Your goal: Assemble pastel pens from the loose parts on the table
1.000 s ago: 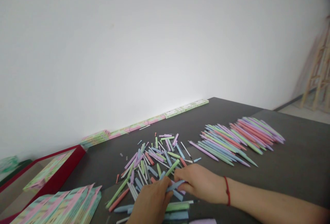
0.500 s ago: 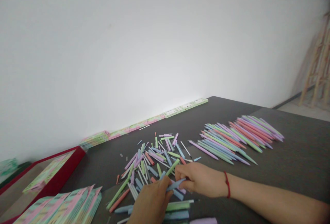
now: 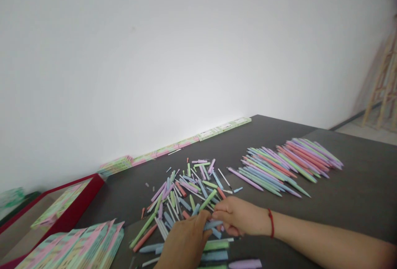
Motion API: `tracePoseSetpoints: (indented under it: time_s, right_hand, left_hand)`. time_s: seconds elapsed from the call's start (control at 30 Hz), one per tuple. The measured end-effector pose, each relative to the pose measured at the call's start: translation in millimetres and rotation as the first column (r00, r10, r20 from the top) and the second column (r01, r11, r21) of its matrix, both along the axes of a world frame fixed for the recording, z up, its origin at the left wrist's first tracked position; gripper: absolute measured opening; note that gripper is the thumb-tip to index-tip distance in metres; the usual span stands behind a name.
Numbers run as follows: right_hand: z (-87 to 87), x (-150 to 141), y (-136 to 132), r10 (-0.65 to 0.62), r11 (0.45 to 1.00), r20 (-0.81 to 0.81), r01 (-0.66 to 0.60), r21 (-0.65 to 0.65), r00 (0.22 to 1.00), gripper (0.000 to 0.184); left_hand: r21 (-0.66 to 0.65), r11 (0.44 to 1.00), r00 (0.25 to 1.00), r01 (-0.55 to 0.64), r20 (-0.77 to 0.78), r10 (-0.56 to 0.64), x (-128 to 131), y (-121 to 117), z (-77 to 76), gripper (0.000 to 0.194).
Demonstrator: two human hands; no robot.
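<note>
Between my two hands is a blue pen piece (image 3: 212,224), lying roughly level over the heap of parts. My left hand (image 3: 186,240) is closed around its left end, fingers pinched. My right hand (image 3: 234,216), wearing a red cord bracelet (image 3: 271,222), is closed at its right end, thumb and fingertips pressed together. Around and beneath my hands spreads a heap of loose pen parts (image 3: 180,186): coloured barrels, caps and thin white refills. A green pen barrel (image 3: 208,199) sits just beyond my fingertips. My fingers hide part of the blue piece.
Right of the heap lie rows of whole pens (image 3: 279,165) on the dark table (image 3: 242,141). Flat boxes (image 3: 214,132) line the wall. At the left are a red-edged tray (image 3: 83,198) holding a box, and fanned printed packets (image 3: 83,244).
My right hand has turned slightly, with its fingers curled tighter at the end of the blue piece. My left hand stays nearly in place. The view has shifted a little.
</note>
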State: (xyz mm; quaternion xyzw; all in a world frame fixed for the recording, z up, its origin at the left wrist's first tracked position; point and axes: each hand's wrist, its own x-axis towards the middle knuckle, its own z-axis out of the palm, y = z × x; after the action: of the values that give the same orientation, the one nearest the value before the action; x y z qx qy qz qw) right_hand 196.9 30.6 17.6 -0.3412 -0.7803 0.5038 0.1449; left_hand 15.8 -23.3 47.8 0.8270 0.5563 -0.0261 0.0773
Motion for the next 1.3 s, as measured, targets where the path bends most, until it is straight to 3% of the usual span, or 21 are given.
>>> tracePoseSetpoints:
  time_s: [0.07,0.17,0.23,0.33,0.47,0.5,0.57,0.63,0.67,0.77,0.83,0.93,1.03,1.1,1.17,1.23,1.3]
  right_hand:
    - [-0.8,0,0,0.012,1.000,-0.019,-0.012,0.008,1.000,0.029]
    - [1.1,1,0,0.000,0.981,-0.077,0.015,0.191,0.997,0.018]
    - [2.6,1,0,-0.007,0.992,-0.057,0.014,0.128,0.998,0.016]
    - [4.9,1,-1,0.017,0.999,0.013,-0.016,-0.043,1.000,0.036]
    - [6.1,1,-1,-0.027,0.979,-0.054,0.038,0.202,0.998,0.018]
    - [5.2,1,-1,-0.031,0.980,-0.071,0.044,0.194,0.997,0.016]
    - [2.4,0,-1,-0.018,0.999,-0.060,0.021,0.035,0.998,0.017]
    - [0.7,-1,-1,0.007,0.993,-0.029,-0.011,-0.117,1.000,0.030]
    - [0.9,-1,-1,0.015,0.992,-0.025,-0.018,-0.125,1.000,0.031]
    - [3.3,0,-2,0.004,0.998,-0.070,0.001,0.071,0.998,0.017]
    - [3.1,1,-1,-0.007,0.994,-0.096,0.017,0.112,0.995,0.012]
    - [-2.9,-1,-1,-0.008,0.991,-0.091,-0.005,-0.135,0.996,0.011]
    - [-9.8,-4,-1,-0.001,0.940,-0.115,-0.038,-0.338,0.993,0.016]
    - [-10.2,-4,0,0.002,0.927,-0.128,-0.050,-0.372,0.992,0.017]
    - [-6.2,0,4,-0.011,0.946,-0.115,-0.027,-0.324,0.993,0.018]
    - [1.2,9,12,-0.064,0.974,-0.089,0.043,-0.221,0.994,0.020]
    - [9.1,25,22,-0.152,0.984,-0.038,0.147,-0.105,0.988,0.024]
  left_hand:
    - [-0.001,1.000,1.000,-0.015,-0.008,0.015,0,0,0.2,0.017]
    - [0.012,0.999,0.999,-0.038,-0.026,0.038,-1,1,-0.7,0.022]
    - [0.017,0.999,0.999,-0.031,-0.027,0.031,-1,2,-1.4,0.024]
    - [0.007,1.000,1.000,-0.020,-0.008,0.020,-1,2,-1.7,0.024]
    - [0.025,0.999,0.999,-0.026,0.022,0.026,-1,1,-0.6,0.027]
    - [0.029,0.999,0.999,-0.029,0.021,0.029,-1,0,-0.6,0.028]
    - [0.026,0.999,1.000,-0.023,0.021,0.022,-2,-1,-1.0,0.028]
    - [0.026,1.000,1.000,-0.007,0.031,0.006,-2,-1,-2.0,0.027]
    - [0.033,0.999,0.999,-0.004,0.038,0.003,-3,-1,-2.4,0.026]
    - [0.066,0.998,0.999,-0.014,0.046,0.011,-4,0,-3.0,0.024]
    - [0.065,0.998,0.999,-0.006,0.047,0.003,-4,0,-3.5,0.024]
    - [0.045,0.999,0.999,0.021,0.037,-0.023,-3,0,-6.5,0.025]
    - [0.042,0.999,0.999,0.033,0.016,-0.034,1,-2,-8.3,0.024]
    - [0.063,0.997,0.997,0.047,0.060,-0.051,0,-3,-3.8,0.023]
    - [0.145,0.989,0.985,0.028,0.164,-0.051,-7,-2,7.4,0.023]
    - [0.256,0.965,0.962,-0.059,0.273,-0.013,-21,0,23.5,0.026]
    - [0.290,0.940,0.948,-0.179,0.306,0.086,-39,3,39.5,0.015]
